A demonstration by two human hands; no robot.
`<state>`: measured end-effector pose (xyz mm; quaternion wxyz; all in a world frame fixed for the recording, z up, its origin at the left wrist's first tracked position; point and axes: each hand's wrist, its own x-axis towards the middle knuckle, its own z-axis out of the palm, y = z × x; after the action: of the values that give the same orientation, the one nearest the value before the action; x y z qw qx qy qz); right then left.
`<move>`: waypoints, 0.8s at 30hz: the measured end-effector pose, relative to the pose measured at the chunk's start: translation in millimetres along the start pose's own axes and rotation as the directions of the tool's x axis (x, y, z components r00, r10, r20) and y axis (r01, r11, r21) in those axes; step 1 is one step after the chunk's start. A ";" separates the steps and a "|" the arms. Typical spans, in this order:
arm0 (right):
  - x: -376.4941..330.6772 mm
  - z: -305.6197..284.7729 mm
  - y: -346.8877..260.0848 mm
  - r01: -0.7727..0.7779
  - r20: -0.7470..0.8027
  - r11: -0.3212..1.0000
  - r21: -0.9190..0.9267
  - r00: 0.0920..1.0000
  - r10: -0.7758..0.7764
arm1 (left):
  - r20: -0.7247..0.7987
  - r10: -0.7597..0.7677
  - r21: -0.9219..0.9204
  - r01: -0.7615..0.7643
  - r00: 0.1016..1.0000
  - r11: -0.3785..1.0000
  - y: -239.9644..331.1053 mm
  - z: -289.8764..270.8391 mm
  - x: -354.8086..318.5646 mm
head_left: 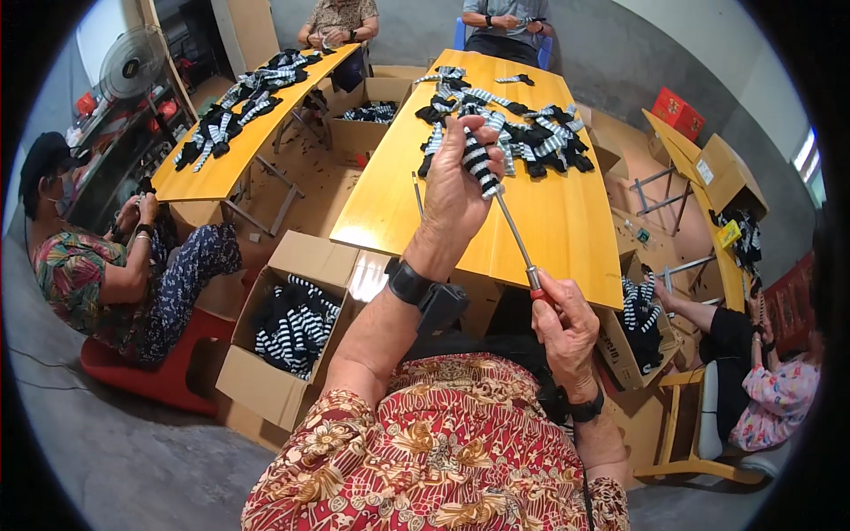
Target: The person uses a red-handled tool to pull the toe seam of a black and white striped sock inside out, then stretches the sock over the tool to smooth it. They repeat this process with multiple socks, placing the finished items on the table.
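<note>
Above the near part of the yellow table [372,208], my left hand [450,199] is closed around a small black-and-white striped knit tube [478,165]. My right hand [567,326] grips the red handle of a long, thin metal tool [515,232] that looks like a screwdriver. Its shaft slants up to the lower end of the knit tube; whether the tip is inside or just behind it I cannot tell. Beyond my left hand lies a loose pile of similar striped and black knit pieces [547,142].
A thin metal rod [418,193] lies at the table's left. Cardboard boxes of knit pieces stand left [239,387] and right [613,354]. Another table [212,181] bears more pieces. People sit at left, right and across, some handling pieces. A fan [133,66] stands far left.
</note>
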<state>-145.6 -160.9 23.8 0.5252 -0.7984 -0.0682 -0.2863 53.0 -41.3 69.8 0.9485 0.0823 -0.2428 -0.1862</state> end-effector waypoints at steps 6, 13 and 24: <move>-0.3 -7.8 -2.6 -0.107 0.049 0.993 0.043 0.993 0.105 | 0.046 0.086 0.339 -0.096 0.995 0.936 -2.0 6.4 -1.1; 2.9 -2.7 -6.9 -0.087 0.011 0.991 0.102 0.996 0.086 | 0.049 0.024 0.306 -0.038 0.999 0.951 -20.0 16.9 -10.6; 14.0 1.3 6.2 -0.025 0.016 1.000 0.015 1.000 0.025 | -0.046 -0.022 0.315 0.035 0.999 0.948 -22.2 15.2 -27.5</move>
<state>-131.0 -165.2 25.9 0.5341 -0.7976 -0.0647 -0.2728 16.2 -51.9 65.7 0.9251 0.2405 -0.2485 -0.1569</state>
